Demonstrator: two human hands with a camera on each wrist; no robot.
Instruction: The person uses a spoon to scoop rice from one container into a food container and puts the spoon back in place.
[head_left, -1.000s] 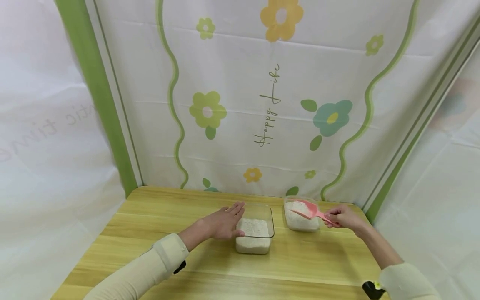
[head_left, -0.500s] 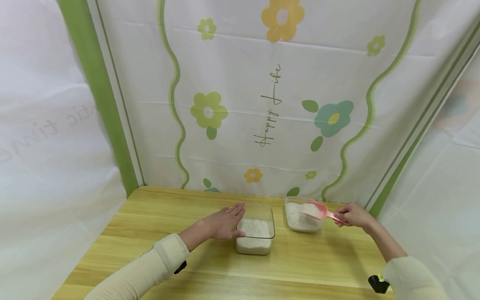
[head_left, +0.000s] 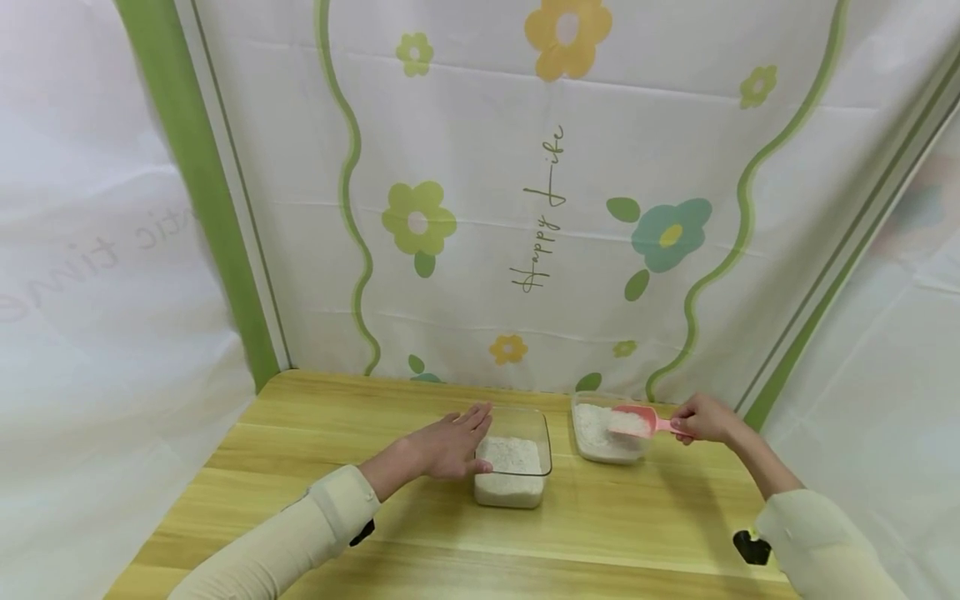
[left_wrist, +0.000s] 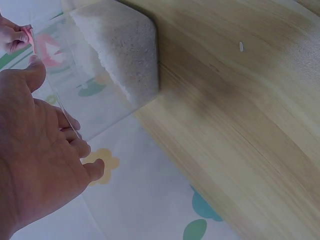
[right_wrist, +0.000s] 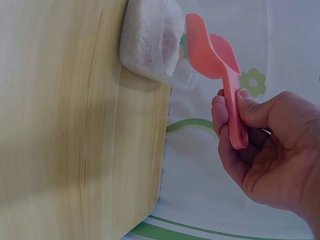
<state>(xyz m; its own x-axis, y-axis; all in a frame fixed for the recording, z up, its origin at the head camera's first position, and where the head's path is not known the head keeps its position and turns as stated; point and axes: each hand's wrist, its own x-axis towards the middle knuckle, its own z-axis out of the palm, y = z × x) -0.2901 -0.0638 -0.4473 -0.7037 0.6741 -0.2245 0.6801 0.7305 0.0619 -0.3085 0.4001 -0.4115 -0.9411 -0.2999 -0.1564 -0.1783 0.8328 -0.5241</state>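
Observation:
My left hand rests with extended fingers at the left rim of a clear, square-cornered container, partly filled with white grains that look like rice. The left wrist view shows its thumb and fingertips along that rim. My right hand grips the handle of a pink scoop between thumb and curled fingers. White grains lie in the scoop's bowl, which hangs over the right part of a second, lower clear container. More of the same white grains fill that container.
Both containers stand on a wooden table, the second one farther back and to the right. A flower-print curtain rises right behind the table's back edge, with more sheeting at both sides. One loose grain lies on the wood.
My right hand has drawn the scoop to the right over the second container, and the scoop looks more level now. The left hand has stayed at its rim.

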